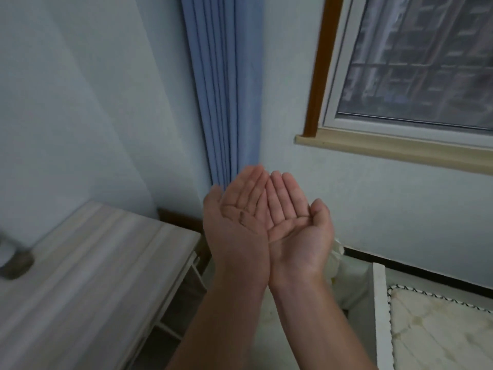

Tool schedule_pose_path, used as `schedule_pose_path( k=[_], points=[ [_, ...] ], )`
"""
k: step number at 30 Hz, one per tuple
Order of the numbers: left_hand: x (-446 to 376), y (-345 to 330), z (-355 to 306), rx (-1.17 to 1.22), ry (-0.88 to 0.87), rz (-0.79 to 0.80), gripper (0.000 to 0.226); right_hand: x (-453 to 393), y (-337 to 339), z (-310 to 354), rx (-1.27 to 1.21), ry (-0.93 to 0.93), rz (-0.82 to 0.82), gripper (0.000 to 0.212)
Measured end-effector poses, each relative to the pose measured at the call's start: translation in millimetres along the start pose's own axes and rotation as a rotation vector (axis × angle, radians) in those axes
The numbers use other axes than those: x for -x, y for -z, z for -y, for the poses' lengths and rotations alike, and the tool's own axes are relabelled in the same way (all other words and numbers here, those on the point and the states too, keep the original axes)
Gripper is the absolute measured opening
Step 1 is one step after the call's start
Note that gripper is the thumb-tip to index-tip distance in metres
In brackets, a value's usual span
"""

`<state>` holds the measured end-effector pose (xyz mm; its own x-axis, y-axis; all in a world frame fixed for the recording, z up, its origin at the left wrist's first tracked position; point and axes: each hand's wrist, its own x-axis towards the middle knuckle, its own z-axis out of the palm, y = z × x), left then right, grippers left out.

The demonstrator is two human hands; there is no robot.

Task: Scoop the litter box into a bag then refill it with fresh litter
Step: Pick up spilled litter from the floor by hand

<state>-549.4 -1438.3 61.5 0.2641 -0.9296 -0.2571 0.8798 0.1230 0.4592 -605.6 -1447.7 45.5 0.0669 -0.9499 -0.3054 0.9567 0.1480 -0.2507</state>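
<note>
your left hand and right hand are held palms up, edges touching, fingers straight, holding nothing. pleated blue curtain hangs beyond. litter box not in view.

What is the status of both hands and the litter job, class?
Left hand open, empty. Right hand open, empty, edges touching. No litter box, scoop or bag in view.
</note>
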Motion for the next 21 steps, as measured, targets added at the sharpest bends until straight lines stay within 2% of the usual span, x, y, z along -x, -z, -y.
schedule_pose_path(
  k=[8,21],
  points=[
    [8,14,-14,-0.053,-0.116,-0.004,0.064,-1,5,-23,0.015,-0.13,0.035,0.057],
    [30,52,-43,-0.023,-0.153,0.034,0.068,32,11,-60,0.065,-0.155,0.081,0.061]
  ],
)
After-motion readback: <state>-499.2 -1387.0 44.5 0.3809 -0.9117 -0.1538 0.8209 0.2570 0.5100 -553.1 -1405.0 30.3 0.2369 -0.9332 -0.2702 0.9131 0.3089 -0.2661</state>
